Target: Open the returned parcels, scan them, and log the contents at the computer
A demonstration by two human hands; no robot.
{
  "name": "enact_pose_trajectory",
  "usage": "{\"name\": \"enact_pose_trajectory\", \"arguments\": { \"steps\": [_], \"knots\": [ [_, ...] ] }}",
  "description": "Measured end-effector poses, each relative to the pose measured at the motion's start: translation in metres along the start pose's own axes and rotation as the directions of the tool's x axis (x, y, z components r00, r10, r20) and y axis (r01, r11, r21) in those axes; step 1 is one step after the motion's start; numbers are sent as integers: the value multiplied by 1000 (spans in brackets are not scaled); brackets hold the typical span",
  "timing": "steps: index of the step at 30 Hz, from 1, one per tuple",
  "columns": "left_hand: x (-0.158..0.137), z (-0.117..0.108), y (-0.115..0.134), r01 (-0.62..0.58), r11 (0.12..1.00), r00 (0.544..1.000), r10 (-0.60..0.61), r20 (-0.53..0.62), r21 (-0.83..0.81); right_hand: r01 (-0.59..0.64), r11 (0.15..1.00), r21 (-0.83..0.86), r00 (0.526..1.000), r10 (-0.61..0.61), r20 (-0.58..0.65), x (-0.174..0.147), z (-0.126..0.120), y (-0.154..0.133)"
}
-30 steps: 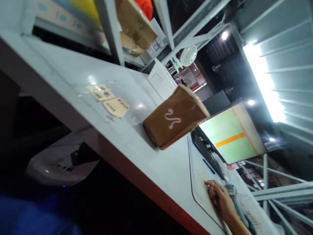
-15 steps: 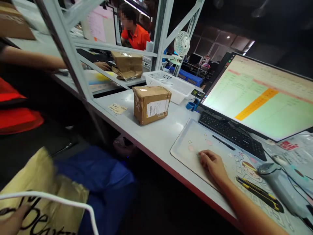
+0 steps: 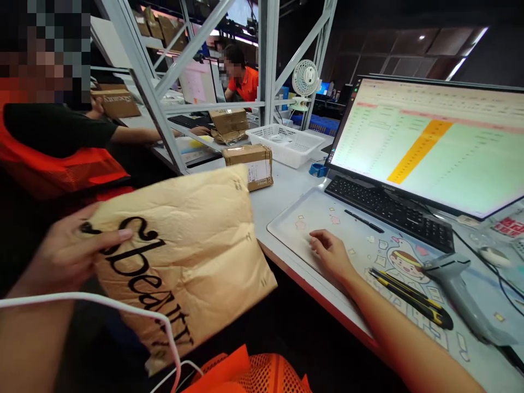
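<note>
Tan paper creases under the left hand (image 3: 67, 248), whose thumb lies over the front of a padded mailer (image 3: 200, 234) with the fingers behind, pinching it by its left end. Raised and tilted, the mailer spreads to the right of that hand, in front of the counter (image 3: 286, 188), with black lettering that reads "beauty". Just below the hand, a white cable (image 3: 123, 303) passes in front of the wrist and the mailer's lower part. Well to the right, the right hand (image 3: 331, 254) rests on a pale desk mat (image 3: 286, 221), fingers loosely bent and slightly apart. To the right of this hand lie a yellow-and-black cutter (image 3: 413, 300) and, past it, a grey scanner (image 3: 462, 297). Ahead of it are a thin black pen (image 3: 364, 221), then a keyboard (image 3: 388, 213) and a lit monitor (image 3: 434, 147). Beyond the mailer, ahead of both hands, stands a taped carton (image 3: 254, 158), with a white basket (image 3: 295, 154) behind it. Farther off, a small fan (image 3: 305, 77) is clipped to the metal frame (image 3: 268, 60).
</note>
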State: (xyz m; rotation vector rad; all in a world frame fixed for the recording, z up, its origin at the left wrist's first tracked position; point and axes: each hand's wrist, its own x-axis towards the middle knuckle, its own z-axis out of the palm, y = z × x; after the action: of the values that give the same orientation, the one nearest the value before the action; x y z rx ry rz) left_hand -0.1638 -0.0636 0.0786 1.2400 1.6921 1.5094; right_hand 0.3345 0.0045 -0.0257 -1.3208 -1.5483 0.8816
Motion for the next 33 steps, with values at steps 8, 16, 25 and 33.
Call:
{"name": "enact_pose_trajectory", "arguments": {
  "steps": [8, 16, 25, 33],
  "knots": [
    [-29, 70, 9, 258, 949, 846, -131, 517, -183, 81, 996, -46, 995, -77, 68, -2, 0, -5],
    [-39, 84, -23, 248, 960, 714, -93, 694, -127, 120, 979, 164, 937, -166, 307, -17, 13, -15],
    [-17, 91, -87, 70, 991, 737, 26, 675, -115, -140, 965, 221, 858, 7, 513, -35, 32, -40],
    [-52, 147, -180, 219, 975, 835, -165, 525, -40, -149, 951, 272, 895, 13, 445, -35, 36, -33]
  ]
}}
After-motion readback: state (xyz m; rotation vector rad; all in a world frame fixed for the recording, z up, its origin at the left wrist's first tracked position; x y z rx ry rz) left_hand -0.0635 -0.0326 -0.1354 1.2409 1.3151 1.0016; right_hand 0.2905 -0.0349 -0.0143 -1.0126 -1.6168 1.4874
